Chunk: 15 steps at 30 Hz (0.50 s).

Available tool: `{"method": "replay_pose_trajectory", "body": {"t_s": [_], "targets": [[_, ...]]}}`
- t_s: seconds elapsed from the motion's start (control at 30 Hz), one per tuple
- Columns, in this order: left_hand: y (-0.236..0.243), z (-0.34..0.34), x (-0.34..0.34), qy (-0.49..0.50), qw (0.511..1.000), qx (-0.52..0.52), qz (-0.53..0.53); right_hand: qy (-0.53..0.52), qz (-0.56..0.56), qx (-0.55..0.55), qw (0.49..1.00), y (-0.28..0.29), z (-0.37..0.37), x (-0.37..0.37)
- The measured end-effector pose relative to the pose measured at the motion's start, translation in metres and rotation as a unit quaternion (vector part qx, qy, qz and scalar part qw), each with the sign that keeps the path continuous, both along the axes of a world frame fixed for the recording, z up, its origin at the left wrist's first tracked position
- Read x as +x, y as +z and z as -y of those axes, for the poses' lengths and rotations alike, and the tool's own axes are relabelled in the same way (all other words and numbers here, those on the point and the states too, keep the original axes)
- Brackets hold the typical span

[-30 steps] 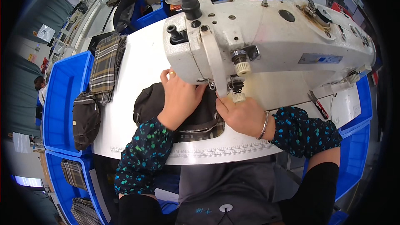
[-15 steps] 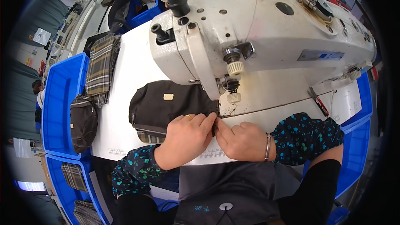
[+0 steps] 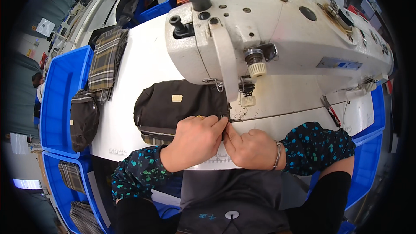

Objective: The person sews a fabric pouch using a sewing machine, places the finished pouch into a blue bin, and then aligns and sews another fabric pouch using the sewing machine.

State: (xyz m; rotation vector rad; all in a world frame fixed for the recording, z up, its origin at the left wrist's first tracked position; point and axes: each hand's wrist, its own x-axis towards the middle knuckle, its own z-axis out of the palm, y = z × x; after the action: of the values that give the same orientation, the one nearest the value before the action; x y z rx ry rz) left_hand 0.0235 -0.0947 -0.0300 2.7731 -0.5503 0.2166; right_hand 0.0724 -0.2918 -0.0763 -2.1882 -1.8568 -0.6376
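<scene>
Head view: apparently aligning the zippered bag [image 3: 190, 102] on the desk [image 3: 143, 56] by the sewing machine [image 3: 277, 30], with left hand [image 3: 197, 136] and right hand [image 3: 252, 148] pinched on its right edge, next calling for even layers.

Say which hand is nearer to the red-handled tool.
Right. The right hand is left of the red-handled tool, at the right edge of the dark bag; the left hand is farther left, against the bag.

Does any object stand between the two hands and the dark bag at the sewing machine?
Nothing visible does: the left hand and right hand are at the right edge of the dark bag. The sewing machine hides part of its far edge.
</scene>
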Motion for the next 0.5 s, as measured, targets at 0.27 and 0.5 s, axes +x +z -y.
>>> {"method": "replay_pose_trajectory", "body": {"t_s": [0.27,0.5], "targets": [[-0.012,-0.008,0.024,0.040,0.999,0.004,0.024,-0.004,-0.014,0.043,0.999,-0.007,-0.014,0.022],[-0.018,-0.009,0.042,0.066,0.996,0.005,0.056,-0.055,-0.020,-0.022,0.998,-0.001,-0.016,0.034]]}}
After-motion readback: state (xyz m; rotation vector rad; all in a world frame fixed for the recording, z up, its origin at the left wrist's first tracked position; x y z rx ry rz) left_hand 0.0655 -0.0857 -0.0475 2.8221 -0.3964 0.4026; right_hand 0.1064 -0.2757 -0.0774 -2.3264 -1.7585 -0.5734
